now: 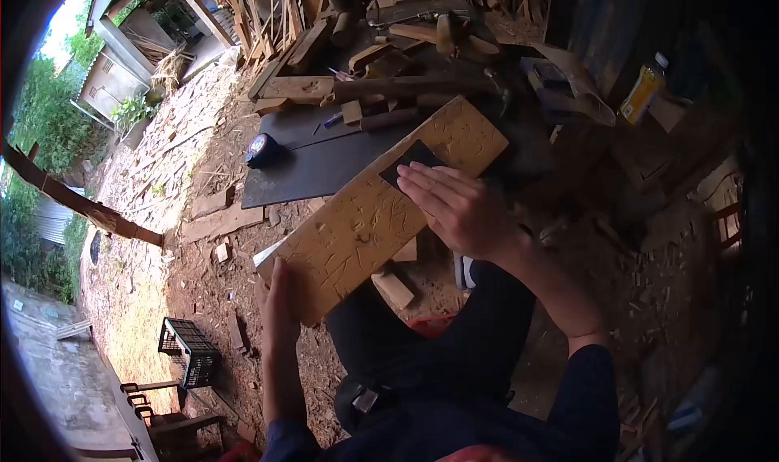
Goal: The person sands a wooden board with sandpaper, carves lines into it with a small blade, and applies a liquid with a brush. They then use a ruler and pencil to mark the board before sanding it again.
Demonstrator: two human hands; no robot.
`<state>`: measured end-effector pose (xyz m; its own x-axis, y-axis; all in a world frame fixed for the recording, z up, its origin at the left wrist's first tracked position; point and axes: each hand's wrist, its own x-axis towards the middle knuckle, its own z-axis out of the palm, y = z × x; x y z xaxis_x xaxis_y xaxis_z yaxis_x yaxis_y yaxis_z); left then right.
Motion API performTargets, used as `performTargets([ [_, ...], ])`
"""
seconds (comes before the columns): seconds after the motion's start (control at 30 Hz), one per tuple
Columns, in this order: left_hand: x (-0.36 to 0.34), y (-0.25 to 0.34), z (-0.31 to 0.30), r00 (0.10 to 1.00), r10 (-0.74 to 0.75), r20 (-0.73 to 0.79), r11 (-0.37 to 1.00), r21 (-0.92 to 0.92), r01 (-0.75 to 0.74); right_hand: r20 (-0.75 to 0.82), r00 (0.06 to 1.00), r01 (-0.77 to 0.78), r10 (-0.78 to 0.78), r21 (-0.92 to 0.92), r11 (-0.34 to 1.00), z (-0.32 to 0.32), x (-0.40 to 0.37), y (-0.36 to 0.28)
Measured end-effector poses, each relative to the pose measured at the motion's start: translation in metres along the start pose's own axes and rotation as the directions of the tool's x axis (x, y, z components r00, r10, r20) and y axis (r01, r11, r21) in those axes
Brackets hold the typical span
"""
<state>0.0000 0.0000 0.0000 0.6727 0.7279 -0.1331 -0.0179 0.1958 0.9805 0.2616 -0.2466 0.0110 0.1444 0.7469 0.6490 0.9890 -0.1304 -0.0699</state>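
Observation:
A long yellowish wooden board (349,235) with carved or scratched marks lies slanted above my lap, its far end over the dark work surface. My left hand (278,300) grips the board's near left end, the thumb on top. Pressed flat near the far end is my right hand (446,202), its fingers together on a dark sheet (414,160) that looks like sandpaper. Part of the sheet is hidden under the fingers.
On the dark work surface (300,174) are a tape measure (261,150), wood pieces and a hammer (499,90). A yellow bottle (643,90) stands at the right. Wood scraps cover the ground, with a black crate (191,352) at lower left.

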Motion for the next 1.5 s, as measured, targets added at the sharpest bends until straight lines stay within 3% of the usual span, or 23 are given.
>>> performTargets([
  [0.07,0.018,-0.014,0.002,0.994,-0.102,0.039,0.992,-0.074,0.104,0.004,0.998,-0.057,0.057,0.013,0.998,-0.001,-0.005,0.002],
  [0.17,0.04,-0.012,0.01,0.989,-0.133,0.059,0.985,-0.103,0.139,-0.01,0.995,-0.101,0.101,-0.035,0.994,0.004,0.0,-0.002],
  [0.27,0.067,-0.029,0.01,0.968,-0.167,0.186,0.978,-0.09,0.186,-0.019,0.997,-0.077,0.078,0.012,0.997,0.002,0.001,0.006],
  [0.37,0.079,-0.027,0.019,0.968,-0.163,0.191,0.951,-0.231,0.205,-0.049,0.998,-0.04,0.042,0.033,0.999,0.013,0.003,0.01],
  [0.43,0.079,-0.031,0.018,0.975,-0.041,0.218,0.974,-0.211,0.089,-0.023,0.997,-0.072,0.073,0.066,0.995,0.016,0.003,0.012],
  [0.5,0.08,-0.043,0.011,0.968,0.132,0.212,0.991,-0.03,-0.129,0.003,0.994,-0.11,0.11,0.056,0.992,0.015,0.004,0.012],
  [0.53,0.079,-0.05,0.01,0.946,0.246,0.212,0.95,0.143,-0.279,0.014,0.991,-0.132,0.132,0.03,0.991,0.014,0.005,0.01],
  [0.63,0.062,-0.037,0.004,0.958,0.154,0.24,0.986,-0.1,-0.133,0.06,0.973,-0.224,0.225,-0.021,0.974,0.011,0.009,0.01],
  [0.67,0.049,-0.031,0.009,0.947,0.249,0.202,0.967,0.009,-0.256,0.075,0.962,-0.26,0.262,-0.034,0.965,0.011,0.01,0.011],
  [0.73,0.042,-0.032,0.016,0.867,0.465,0.178,0.839,0.225,-0.496,0.064,0.932,-0.352,0.357,-0.082,0.933,0.024,0.019,0.014],
  [0.8,0.047,-0.031,0.023,0.75,0.574,0.329,0.621,0.422,-0.661,0.034,0.911,-0.399,0.411,-0.172,0.901,0.038,0.034,-0.006],
  [0.83,0.049,-0.031,0.025,0.685,0.602,0.411,0.481,0.498,-0.722,0.065,0.935,-0.338,0.349,-0.137,0.931,0.051,0.041,-0.024],
  [0.87,0.054,-0.034,0.025,0.739,0.531,0.415,0.568,0.472,-0.674,0.095,0.953,-0.279,0.288,-0.097,0.955,0.065,0.044,-0.042],
  [0.9,0.054,-0.034,0.026,0.758,0.517,0.398,0.617,0.44,-0.652,0.166,0.979,-0.131,0.116,0.08,0.988,0.072,0.048,-0.059],
  [0.97,0.057,-0.031,0.03,0.79,0.487,0.374,0.703,0.37,-0.608,0.134,0.991,-0.036,0.022,0.099,0.994,0.068,0.049,-0.062],
  [1.07,0.068,-0.02,0.026,0.776,0.456,0.436,0.675,0.398,-0.621,0.158,0.944,-0.302,0.29,0.063,0.951,0.07,0.058,-0.006],
  [1.17,0.084,-0.013,0.02,0.754,0.432,0.495,0.663,0.392,-0.638,0.1,0.92,-0.368,0.378,-0.107,0.924,0.078,0.072,-0.041],
  [1.2,0.094,-0.016,0.015,0.733,0.439,0.519,0.637,0.396,-0.662,0.084,0.969,-0.234,0.234,-0.005,0.972,0.1,0.068,-0.062],
  [1.23,0.099,-0.016,0.014,0.713,0.443,0.543,0.609,0.401,-0.684,0.172,0.984,-0.066,0.047,0.107,0.992,0.089,0.071,-0.083],
  [1.3,0.104,-0.017,0.013,0.717,0.452,0.531,0.637,0.37,-0.676,0.245,0.967,-0.123,0.066,0.225,0.967,0.086,0.08,-0.076],
  [1.4,0.102,-0.016,0.009,0.751,0.446,0.487,0.653,0.397,-0.646,0.192,0.942,-0.277,0.274,-0.013,0.961,0.094,0.096,-0.028],
  [1.5,0.105,-0.011,0.014,0.706,0.485,0.516,0.608,0.381,-0.696,0.178,0.961,-0.189,0.211,-0.132,0.973,0.109,0.089,-0.079],
])
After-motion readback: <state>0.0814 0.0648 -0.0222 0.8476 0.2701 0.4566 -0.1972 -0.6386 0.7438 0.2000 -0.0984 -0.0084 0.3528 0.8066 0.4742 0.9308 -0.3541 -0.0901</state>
